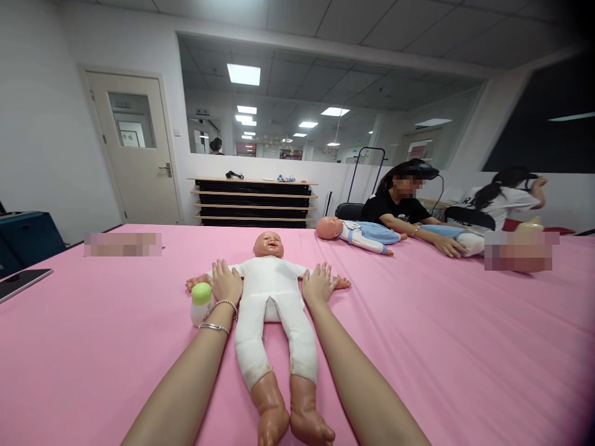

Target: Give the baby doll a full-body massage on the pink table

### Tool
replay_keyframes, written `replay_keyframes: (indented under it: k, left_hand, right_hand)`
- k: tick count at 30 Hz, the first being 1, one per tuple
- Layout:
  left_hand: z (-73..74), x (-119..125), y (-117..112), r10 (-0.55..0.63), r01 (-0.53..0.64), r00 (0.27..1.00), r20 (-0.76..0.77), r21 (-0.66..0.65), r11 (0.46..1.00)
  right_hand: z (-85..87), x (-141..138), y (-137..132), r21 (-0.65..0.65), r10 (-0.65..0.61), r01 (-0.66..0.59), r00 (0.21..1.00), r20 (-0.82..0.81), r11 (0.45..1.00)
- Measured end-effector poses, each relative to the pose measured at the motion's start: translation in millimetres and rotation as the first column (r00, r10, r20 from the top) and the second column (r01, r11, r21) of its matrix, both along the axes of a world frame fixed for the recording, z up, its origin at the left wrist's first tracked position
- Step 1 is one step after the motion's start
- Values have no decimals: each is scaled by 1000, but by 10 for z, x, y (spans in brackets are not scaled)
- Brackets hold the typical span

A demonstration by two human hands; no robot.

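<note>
A baby doll (272, 282) with a white cloth body lies face up on the pink tablecloth (400, 347), its feet toward me. On the doll's left-hand side in the picture, my left hand (227, 282) rests flat over its outstretched arm, fingers extended. My right hand (319, 285) lies likewise over the other arm, fingers spread, and touches the side of the body. Neither hand is wrapped around anything. Close to my left wrist stands a small white bottle (198, 313) with a green cap, partly behind the bracelets.
Farther back lies a second doll (367, 235) in blue and white clothes. A co-worker (400, 198) sits at the right, one hand on another doll. Another person (502, 198) sits behind. At the left edge is a tablet-like device (23, 284). Two patches of the table are blurred.
</note>
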State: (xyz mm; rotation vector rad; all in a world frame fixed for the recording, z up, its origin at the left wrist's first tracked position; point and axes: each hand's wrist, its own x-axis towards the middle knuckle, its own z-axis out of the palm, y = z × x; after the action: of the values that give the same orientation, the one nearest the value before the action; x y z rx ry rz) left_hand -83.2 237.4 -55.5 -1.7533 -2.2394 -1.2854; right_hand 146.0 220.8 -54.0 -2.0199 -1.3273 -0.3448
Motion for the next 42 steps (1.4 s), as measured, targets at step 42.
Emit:
replay_keyframes:
  k: [42]
  left_hand:
    - [41, 64, 17, -445, 445, 895, 3, -32, 895]
  right_hand:
    - [18, -48, 55, -121, 484, -478, 875, 22, 870]
